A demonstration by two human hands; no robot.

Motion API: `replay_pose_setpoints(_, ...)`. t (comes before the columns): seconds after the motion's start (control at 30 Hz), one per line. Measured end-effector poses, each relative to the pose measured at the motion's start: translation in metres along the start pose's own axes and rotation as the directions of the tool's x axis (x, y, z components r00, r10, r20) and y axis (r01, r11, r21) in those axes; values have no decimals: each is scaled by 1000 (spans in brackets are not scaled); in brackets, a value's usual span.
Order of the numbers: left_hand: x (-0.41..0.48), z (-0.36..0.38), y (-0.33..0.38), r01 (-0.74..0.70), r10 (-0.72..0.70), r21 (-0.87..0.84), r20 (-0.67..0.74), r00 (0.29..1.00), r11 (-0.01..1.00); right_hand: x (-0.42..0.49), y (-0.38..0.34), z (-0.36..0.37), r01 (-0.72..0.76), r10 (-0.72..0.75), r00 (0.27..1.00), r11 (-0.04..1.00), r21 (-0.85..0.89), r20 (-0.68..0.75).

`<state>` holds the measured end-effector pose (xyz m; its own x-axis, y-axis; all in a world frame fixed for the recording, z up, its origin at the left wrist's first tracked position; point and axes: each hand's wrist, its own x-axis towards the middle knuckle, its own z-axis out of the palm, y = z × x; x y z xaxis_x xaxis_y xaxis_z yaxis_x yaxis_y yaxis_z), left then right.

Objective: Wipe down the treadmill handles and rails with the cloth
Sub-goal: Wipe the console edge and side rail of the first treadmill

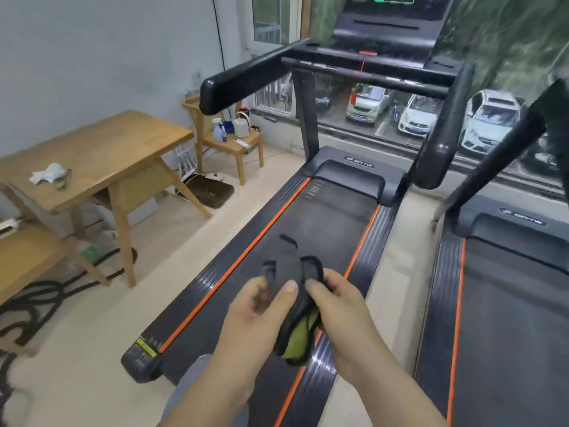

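Kid: Where is the cloth?
Pal: The cloth (291, 272) is hanging between both hands at 6 o'clock, above the belt (323, 229) of the treadmill (215, 272).
Kid: What is the left hand doing?
Pal: The left hand (255, 315) is pinching the cloth. Its thumb (288, 292) is pressing on the grey side, and its fingers are curling in beside it.
Kid: And the right hand?
Pal: The right hand (345, 309) is gripping the cloth's right edge. Its thumb (317, 288) is lying on top. Its other fingers are hiding behind the cloth, so I cannot tell how far they are bending.
Kid: Is the cloth touching a handle?
Pal: No. The left handle (243, 80) is sticking out at 11 o'clock and the right handle (440, 140) at 1 o'clock, both well apart from the cloth. A green bit is peeking out at the cloth's bottom.
Kid: Anything else?
Pal: A table (101, 155) is standing at 9 o'clock.
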<state>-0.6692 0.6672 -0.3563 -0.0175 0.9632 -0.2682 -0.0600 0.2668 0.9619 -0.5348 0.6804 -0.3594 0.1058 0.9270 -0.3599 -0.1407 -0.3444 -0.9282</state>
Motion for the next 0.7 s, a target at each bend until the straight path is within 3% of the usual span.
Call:
replay_pose_setpoints(0.2,183,-5,69,17,-17,0,149,989,1000,147,-84,51,-28,32,999,991,132,-28)
replay_pose_setpoints(0.5,389,-27,271,74,-60,-29,329,942,997,313,-290,127,34,43,952,969,246,-302)
replay_pose_setpoints(0.7,447,5,358,-46,20,58,398,917,997,354,-393,122,123,-95,976,983,134,-197)
